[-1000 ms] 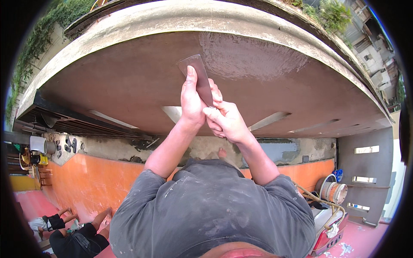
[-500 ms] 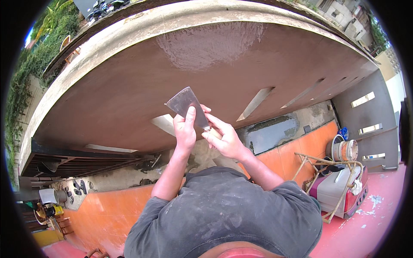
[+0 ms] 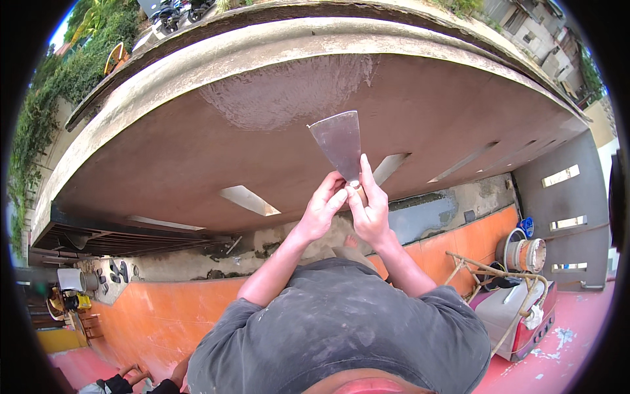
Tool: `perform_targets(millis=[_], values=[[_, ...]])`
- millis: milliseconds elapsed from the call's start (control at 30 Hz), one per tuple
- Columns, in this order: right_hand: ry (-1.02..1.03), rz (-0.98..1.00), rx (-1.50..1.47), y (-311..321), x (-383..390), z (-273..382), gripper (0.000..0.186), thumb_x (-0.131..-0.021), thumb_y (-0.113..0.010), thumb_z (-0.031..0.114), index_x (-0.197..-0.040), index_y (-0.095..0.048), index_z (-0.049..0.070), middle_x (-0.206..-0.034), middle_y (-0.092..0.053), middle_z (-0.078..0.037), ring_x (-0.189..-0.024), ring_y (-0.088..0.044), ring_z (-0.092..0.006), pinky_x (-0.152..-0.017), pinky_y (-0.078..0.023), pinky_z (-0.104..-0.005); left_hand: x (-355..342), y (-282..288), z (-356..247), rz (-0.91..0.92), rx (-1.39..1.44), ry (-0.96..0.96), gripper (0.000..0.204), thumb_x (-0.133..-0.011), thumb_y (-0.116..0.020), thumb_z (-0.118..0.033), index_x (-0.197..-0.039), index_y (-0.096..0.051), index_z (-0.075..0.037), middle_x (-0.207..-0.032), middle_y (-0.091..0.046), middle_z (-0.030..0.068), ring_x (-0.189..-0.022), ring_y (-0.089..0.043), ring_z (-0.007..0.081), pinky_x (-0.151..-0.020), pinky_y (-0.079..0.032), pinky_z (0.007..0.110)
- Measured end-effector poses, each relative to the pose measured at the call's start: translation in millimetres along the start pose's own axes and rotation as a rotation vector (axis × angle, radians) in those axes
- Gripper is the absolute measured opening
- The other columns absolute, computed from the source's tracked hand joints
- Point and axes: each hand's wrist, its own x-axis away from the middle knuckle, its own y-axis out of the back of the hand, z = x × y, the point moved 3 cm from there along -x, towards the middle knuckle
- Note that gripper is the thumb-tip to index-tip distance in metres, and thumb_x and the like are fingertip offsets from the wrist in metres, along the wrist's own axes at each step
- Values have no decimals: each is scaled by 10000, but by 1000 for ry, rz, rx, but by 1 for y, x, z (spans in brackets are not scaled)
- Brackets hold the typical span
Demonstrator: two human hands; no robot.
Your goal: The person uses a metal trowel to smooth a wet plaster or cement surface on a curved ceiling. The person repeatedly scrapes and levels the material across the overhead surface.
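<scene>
A putty knife point(image 3: 340, 146) with a wide, grey metal blade and a short wooden handle is held up before my chest, its blade pointing away from me. My right hand point(image 3: 371, 213) wraps the handle, with one finger stretched along the side of the blade's neck. Fingers of my left hand point(image 3: 320, 209) pinch the tool where blade meets handle, the thumb in front. Beyond the blade stands a brown wall point(image 3: 157, 164), and a paler, streaked patch point(image 3: 282, 95) lies near its top. The blade looks apart from the wall.
Slot openings point(image 3: 251, 199) pierce the wall. To the right, a bamboo-like frame point(image 3: 499, 269) leans by a grey and red box point(image 3: 512, 315) and a bucket point(image 3: 527, 255). Sandals point(image 3: 118, 272) lie at left. Part of another person point(image 3: 131, 379) shows at bottom left.
The putty knife has moved right and turned from leaning left to nearly upright. My left hand has slid from the blade's face down to its neck. The view has shifted slightly.
</scene>
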Motion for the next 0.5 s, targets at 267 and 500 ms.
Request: perform_targets(millis=[267, 500], values=[[150, -13, 124, 41, -32, -10, 616, -901, -651, -25, -1477, -442, -86, -1035, -704, -164, -794, -660, -213, -726, -539, -341, -20, -42, 41, 74, -63, 22, 643, -969, -608, -88, -1510, -269, -12, -1434, -470, 145, -1405, -428, 222, -1146, -392, 397], [86, 58, 140, 41, -33, -14, 628, -901, -646, -44, -1485, -419, -90, -1312, -644, -244, -899, -697, -247, -788, -555, -362, -20, -45, 14, 29, -235, 158, 785, -940, -681, -110, -1537, -186, 2, -1533, -352, 238, -1426, -437, 314, -1150, -411, 417]])
